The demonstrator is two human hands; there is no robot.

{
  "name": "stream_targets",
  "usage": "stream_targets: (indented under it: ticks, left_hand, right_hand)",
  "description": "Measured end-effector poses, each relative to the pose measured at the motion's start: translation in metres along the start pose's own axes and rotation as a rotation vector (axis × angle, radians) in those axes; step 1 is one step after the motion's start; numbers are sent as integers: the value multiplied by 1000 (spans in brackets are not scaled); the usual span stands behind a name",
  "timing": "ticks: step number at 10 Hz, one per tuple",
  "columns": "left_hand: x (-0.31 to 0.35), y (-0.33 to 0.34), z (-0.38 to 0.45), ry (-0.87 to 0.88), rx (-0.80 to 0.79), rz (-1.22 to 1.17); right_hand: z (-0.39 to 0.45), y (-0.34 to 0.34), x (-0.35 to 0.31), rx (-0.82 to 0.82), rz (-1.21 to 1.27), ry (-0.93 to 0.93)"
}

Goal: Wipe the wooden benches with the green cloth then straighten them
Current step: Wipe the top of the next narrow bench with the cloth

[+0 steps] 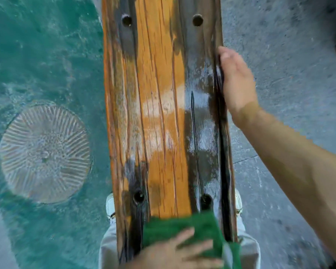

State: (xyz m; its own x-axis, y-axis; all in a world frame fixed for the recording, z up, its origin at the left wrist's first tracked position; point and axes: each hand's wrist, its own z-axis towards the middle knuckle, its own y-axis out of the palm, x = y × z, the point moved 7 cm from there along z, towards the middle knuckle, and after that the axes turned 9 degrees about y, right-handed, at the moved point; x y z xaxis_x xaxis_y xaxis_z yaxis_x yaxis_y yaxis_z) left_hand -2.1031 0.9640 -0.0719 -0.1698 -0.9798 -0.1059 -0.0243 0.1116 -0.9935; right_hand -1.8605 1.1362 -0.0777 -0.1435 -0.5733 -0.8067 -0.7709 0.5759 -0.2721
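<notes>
Bench (pixel 159 117) wet, glossy. Our left hand (pixel 175 249) presses green cloth (pixel 184 228) flat, fingers spread; right hand (pixel 235 82) grips bench edge. We risk slipping; splinters from cracks.

Both arms (pixel 291 150) bare, no sleeves visible. Light grey trousers (pixel 248 251) at lower frame. White shoes (pixel 110 205) either side of lower centre.
</notes>
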Motion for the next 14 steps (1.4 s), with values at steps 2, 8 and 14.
stream_targets:
  ticks: [2,8,14]
  left_hand:
    - [-208,32,79,-370,24,-278]
    - [-186,-114,-85,-1026,-14,-504]
    - [-375,-598,-164,-792,966,-236]
  right_hand:
    - [5,-45,-14,147,89,48]
    - [-135,-8,-146,-294,-444,22]
    - [-412,-67,-528,185,-659,-637]
